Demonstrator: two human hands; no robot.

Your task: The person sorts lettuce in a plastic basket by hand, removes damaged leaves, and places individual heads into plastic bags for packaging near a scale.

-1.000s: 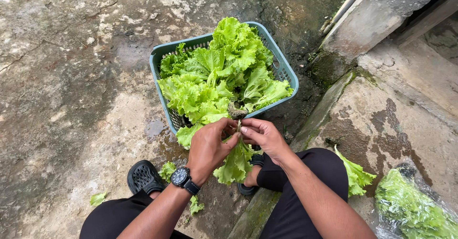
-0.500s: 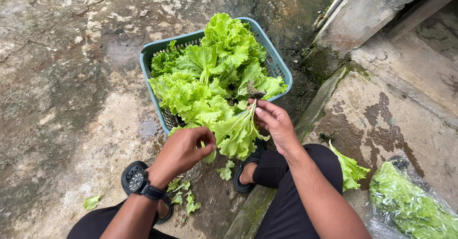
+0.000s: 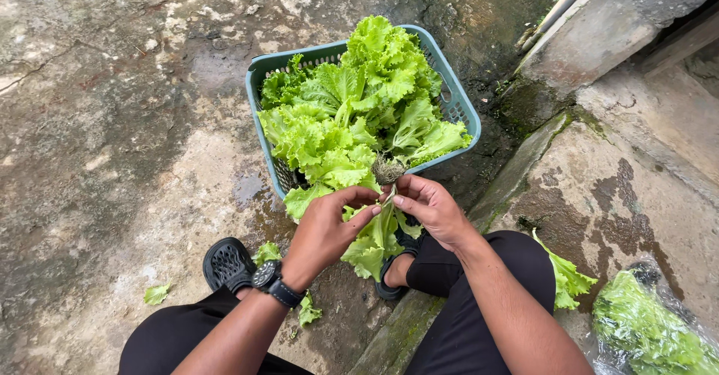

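My right hand [image 3: 431, 210] pinches the stem of a lettuce head [image 3: 374, 244] held upside down, its root clump [image 3: 387, 170] pointing up and its leaves hanging toward the ground. My left hand [image 3: 326, 229], with a black watch on the wrist, has its fingertips on the same stem, just below the roots. Both hands hover just in front of a teal plastic basket [image 3: 457, 102] heaped with green lettuce [image 3: 352, 113].
Wet, stained concrete ground surrounds the basket. Loose lettuce leaves [image 3: 157, 294] lie near my black sandals [image 3: 225, 263]. A raised concrete step [image 3: 614, 195] runs along the right, with a leaf [image 3: 565, 278] and a plastic bag of lettuce [image 3: 644, 330] on it.
My left hand dropped away to the lower left half a second ago and has come back to the stem. The lettuce head is again held with both hands, roots up.
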